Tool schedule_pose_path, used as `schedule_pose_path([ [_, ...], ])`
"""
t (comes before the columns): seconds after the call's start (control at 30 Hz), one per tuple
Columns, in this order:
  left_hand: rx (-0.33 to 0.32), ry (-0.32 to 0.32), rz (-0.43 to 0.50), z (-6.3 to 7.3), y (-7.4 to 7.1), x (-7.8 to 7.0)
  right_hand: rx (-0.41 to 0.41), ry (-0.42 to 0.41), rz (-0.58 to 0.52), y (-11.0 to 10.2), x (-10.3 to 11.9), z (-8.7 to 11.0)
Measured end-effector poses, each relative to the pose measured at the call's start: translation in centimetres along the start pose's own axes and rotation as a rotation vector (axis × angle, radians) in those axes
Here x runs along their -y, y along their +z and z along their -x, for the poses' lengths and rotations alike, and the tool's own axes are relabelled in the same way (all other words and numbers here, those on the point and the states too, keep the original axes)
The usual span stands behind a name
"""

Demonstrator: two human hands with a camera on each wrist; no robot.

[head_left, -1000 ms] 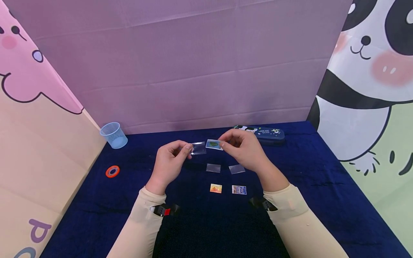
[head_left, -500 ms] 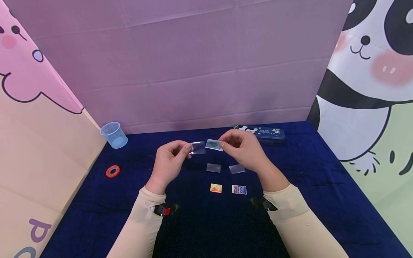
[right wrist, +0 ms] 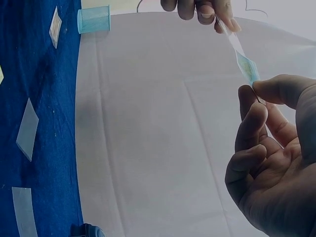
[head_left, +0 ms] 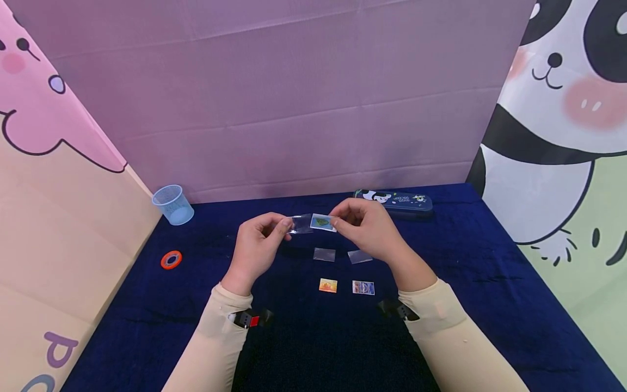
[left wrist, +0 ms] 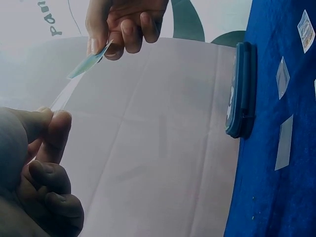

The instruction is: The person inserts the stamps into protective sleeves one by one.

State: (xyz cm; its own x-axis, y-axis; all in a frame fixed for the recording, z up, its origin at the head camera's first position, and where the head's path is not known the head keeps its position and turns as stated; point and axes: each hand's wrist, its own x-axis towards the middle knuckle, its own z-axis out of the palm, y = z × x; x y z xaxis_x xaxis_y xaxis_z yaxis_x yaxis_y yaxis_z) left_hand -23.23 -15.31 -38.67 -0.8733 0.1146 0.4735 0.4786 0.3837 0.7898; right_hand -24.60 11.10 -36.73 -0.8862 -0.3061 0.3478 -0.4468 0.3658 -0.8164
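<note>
The left hand (head_left: 257,247) is closed down to a pinch: thumb and index finger grip the left end of a clear sleeve (head_left: 301,224), and the remaining fingers are curled below. The sleeve extends to the right from this grip.

The right hand (head_left: 369,226) is likewise in a pinch. Its thumb and fingers grip the right end of a picture card (head_left: 321,221), which has a pale border, a blue ground and a green motif. The card lies between the two hands, its left edge meeting the right end of the sleeve. Whether the card edge is inside the sleeve or only overlaps it cannot be told. Both hands are raised above the dark blue cloth (head_left: 490,326). Each forearm carries a pale sleeve and a black wrist strap.

On the cloth, to the near side of the held parts, two flat translucent pieces lie side by side: a left piece (head_left: 324,255) and a right piece (head_left: 360,257). Nearer, in a second row, lie an orange-yellow card (head_left: 328,286) at left and a blue-violet card (head_left: 363,288) at right, set apart.

A dark blue pencil case (head_left: 409,201) with a panda print lies at the far edge, beyond the right hand. At the left lies an orange ring (head_left: 171,260); a light blue mesh basket (head_left: 173,204) stands farther back, in the far left corner.
</note>
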Motion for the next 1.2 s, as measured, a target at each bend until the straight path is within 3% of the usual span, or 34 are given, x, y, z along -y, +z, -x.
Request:
schedule_pose_path([
  [0.63, -0.014, 0.016, 0.002, 0.07, 0.08, -0.07, 0.021, 0.010, 0.004, 0.32, 0.17, -0.03],
  [1.2, 0.042, 0.009, -0.004, 0.18, 0.21, -0.24, 0.020, -0.012, 0.009, 0.30, 0.19, 0.00],
])
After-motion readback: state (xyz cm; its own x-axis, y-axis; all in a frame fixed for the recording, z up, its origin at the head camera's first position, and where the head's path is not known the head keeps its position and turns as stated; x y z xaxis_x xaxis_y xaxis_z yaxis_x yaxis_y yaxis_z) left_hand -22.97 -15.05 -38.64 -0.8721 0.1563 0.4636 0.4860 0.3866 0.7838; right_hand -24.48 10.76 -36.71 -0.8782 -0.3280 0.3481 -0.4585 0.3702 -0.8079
